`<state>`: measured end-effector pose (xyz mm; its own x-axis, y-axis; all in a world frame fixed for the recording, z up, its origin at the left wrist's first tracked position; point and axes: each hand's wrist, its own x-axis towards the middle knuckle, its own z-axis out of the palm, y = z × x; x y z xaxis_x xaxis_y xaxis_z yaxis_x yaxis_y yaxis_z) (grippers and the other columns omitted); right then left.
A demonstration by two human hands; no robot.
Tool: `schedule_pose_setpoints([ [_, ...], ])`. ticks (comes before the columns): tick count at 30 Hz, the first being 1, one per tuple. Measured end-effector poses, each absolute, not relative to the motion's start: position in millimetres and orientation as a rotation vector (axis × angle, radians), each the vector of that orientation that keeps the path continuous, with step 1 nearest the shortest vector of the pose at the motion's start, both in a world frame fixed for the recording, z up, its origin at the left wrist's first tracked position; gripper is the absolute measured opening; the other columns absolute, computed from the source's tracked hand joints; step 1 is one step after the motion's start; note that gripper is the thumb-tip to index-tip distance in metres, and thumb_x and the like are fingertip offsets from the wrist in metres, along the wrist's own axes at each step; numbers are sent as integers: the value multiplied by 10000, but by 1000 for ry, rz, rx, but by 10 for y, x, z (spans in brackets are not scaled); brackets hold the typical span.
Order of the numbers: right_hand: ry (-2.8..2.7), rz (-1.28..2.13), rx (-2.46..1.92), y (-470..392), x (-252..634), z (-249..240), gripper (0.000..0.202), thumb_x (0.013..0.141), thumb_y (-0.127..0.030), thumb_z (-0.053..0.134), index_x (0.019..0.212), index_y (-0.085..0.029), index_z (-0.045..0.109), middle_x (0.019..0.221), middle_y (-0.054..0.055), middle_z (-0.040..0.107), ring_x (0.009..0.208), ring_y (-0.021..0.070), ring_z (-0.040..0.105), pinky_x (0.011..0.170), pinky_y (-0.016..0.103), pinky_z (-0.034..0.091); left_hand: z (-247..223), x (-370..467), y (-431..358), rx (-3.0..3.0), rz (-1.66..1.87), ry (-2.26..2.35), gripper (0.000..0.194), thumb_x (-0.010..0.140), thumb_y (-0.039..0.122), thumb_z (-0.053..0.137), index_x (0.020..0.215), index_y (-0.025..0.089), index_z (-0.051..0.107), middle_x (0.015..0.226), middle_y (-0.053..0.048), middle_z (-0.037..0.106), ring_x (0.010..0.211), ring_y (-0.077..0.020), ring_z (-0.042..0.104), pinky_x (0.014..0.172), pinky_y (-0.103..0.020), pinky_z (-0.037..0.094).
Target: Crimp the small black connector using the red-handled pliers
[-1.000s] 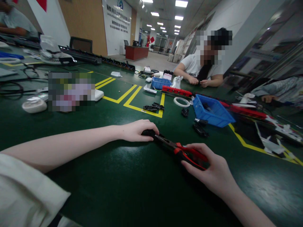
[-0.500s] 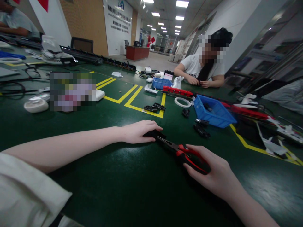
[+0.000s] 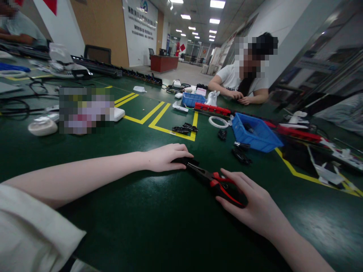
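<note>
Your left hand point(image 3: 166, 158) grips a black part point(image 3: 181, 161); your right hand point(image 3: 252, 202) holds pliers point(image 3: 211, 178) (red-and-black handles), tips against it.

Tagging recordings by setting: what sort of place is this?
Probably a shared assembly or repair workroom: a green table marked with yellow tape, blue parts bins, and another person working across it.
</note>
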<state>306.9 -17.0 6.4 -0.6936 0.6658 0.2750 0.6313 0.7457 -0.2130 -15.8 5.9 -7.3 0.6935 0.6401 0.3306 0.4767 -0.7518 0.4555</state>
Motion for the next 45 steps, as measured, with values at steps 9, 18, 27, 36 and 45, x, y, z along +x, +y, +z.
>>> schedule_pose_setpoints([
  [9, -2688, 85, -1006, -142, 3048, 53, 529, 934, -401, 530, 1422, -212, 445, 1298, 151, 593, 1147, 303, 622, 938, 478, 563, -65, -158, 53, 2608, 634, 893, 383, 976, 241, 583, 1341, 135, 542, 1209, -139, 596, 1086, -247, 583, 942, -388, 478],
  [18, -2628, 101, -1012, -81, 3091, 62, 407, 908, -415, 555, 1276, -241, 550, 1190, 112, 647, 1039, 281, 658, 868, 443, 578, -62, -147, 37, 2643, 606, 923, 368, 999, 238, 536, 1358, 161, 543, 1242, -134, 591, 1111, -255, 577, 942, -383, 463],
  [27, -2508, 41, -1017, -130, 3093, 83, 410, 885, -396, 625, 1260, -233, 590, 1184, 103, 666, 1032, 270, 677, 870, 422, 585, -11, -117, 5, 2652, 591, 915, 278, 1007, 196, 513, 1257, 135, 618, 1226, -125, 656, 1116, -245, 585, 967, -391, 479],
  [36, -2482, 105, -1011, -140, 3069, 67, 404, 878, -384, 635, 1255, -245, 602, 1179, 96, 681, 1028, 271, 689, 878, 434, 591, -11, -115, 4, 2620, 627, 879, 284, 988, 177, 554, 1256, 165, 646, 1280, -110, 667, 1149, -233, 589, 1007, -410, 487],
  [45, -2514, 77, -970, -162, 3037, 69, 398, 887, -377, 637, 1252, -223, 596, 1165, 92, 678, 1017, 251, 687, 857, 392, 597, -1, -123, 4, 2646, 593, 832, 296, 987, 185, 564, 1270, 141, 639, 1302, -117, 657, 1154, -234, 587, 1004, -399, 493],
])
